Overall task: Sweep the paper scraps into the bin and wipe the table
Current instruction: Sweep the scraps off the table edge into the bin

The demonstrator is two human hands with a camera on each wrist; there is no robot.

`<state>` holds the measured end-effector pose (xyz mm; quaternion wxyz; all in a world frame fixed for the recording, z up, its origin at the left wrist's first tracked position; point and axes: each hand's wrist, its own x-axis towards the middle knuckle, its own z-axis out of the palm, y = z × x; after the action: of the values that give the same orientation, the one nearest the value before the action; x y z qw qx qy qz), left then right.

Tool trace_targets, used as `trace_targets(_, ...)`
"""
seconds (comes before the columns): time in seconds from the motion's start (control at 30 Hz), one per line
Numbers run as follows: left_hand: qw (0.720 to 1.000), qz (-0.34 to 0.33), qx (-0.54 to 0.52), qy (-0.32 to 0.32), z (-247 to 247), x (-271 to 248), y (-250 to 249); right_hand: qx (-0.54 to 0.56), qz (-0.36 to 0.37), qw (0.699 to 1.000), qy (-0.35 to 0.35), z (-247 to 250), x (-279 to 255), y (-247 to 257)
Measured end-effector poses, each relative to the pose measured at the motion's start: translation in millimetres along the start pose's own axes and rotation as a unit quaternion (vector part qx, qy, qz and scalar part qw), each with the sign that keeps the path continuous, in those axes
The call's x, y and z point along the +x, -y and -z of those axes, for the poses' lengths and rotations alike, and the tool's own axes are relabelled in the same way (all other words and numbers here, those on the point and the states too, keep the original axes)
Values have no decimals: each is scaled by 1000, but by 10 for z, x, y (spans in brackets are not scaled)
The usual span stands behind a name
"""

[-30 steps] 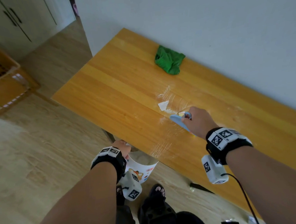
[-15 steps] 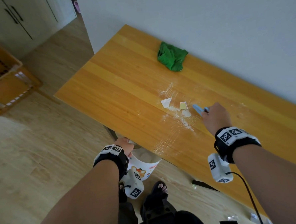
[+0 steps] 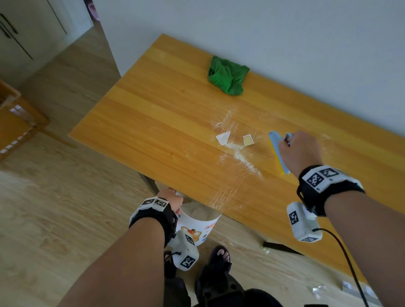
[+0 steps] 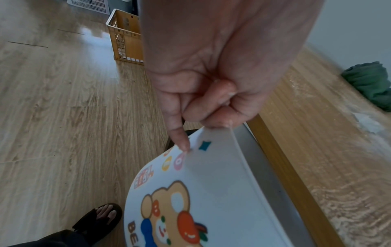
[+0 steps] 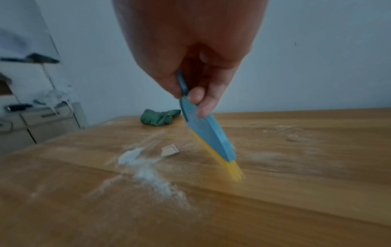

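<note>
While our right hand (image 3: 299, 151) clamps the brush (image 5: 208, 133), bristles on the bench (image 3: 161, 113) just right of the scraps (image 3: 223, 137) to push them edgeward, our left hand (image 4: 211, 70) pinches the bin (image 4: 213, 183) rim below that edge to catch them.

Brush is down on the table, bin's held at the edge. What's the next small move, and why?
Probably drag the brush in the right hand toward the near table edge. Two paper scraps and a line of white powder lie between its bristles and the bin that the left hand holds below that edge. The green cloth can wait.
</note>
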<state>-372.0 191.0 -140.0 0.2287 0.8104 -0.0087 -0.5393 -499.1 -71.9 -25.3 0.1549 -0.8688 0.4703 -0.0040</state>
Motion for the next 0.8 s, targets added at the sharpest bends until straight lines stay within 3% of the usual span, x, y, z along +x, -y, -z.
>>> trace_targets(0.1, 1000, 2, 7, -1, 8, -10, -1, -82, -44, 995, 34, -112, -50, -112)
trace_targets(0.17, 1000, 2, 7, -2, 10, -4, 3, -81, -45, 994, 61, -200, -116, -65)
trace_targets(0.33, 1000, 6, -5, 8, 7, 23, 33, -23, 51, 993, 103, -264, -326, 252)
trace_targets(0.47, 1000, 9, -22, 3, 4, 34, 31, 36, 75, 995, 60, -253, -366, 326)
trace_targets(0.6, 1000, 8, -20, -11, -14, 50, 20, 85, 5, 996, -15, -107, -263, 136)
trace_targets(0.8, 1000, 2, 3, -17, -44, 42, -10, 30, -3, 999, 15, -108, -314, 71)
